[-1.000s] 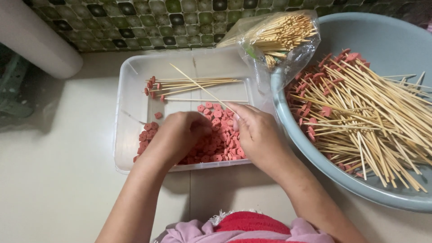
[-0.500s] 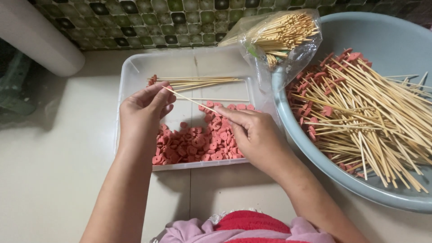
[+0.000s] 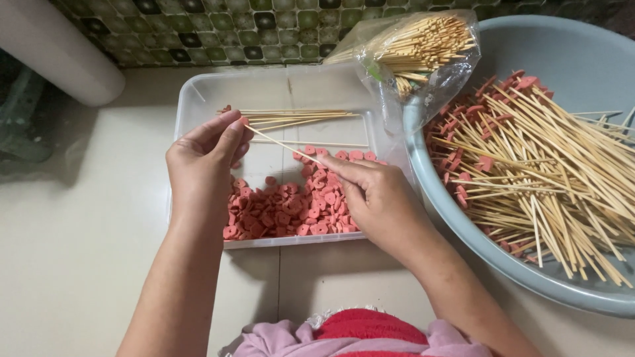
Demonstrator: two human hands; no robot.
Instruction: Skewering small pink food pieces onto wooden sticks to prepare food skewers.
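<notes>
- Nearest the camera, a pink and red garment [image 3: 357,334] fills the bottom edge; both forearms reach forward from it over a pale floor [image 3: 79,264]
- The left hand [image 3: 202,165] is closed in a pinch, thumb and forefinger pressed together on the far tip of a thin bamboo skewer [image 3: 281,144]; it looks to be holding a small pink piece at that tip, though the fingers hide most of it
- The right hand [image 3: 370,192] is curled around the near end of the same skewer, fingers folded in; holding the stick at both ends keeps it level and steady above the tub
- The skewer runs slantwise between the two hands, just above the heap of pink pieces
- Under the hands sits a clear plastic tub [image 3: 198,99]; the pink sausage slices [image 3: 291,208] are heaped against its near wall, within easy reach of either hand
- At the tub's far side lies a small bundle of sticks [image 3: 297,118], laid flat and parallel, some with pink on their left ends
- To the right, a big grey basin [image 3: 582,59] touches the tub; it holds a loose pile of loaded skewers [image 3: 542,165], close enough to drop them in
- A clear bag of bare sticks [image 3: 417,46] leans on the basin rim
- Farthest off, a green tiled wall [image 3: 198,26] and a white pipe [image 3: 53,46]
</notes>
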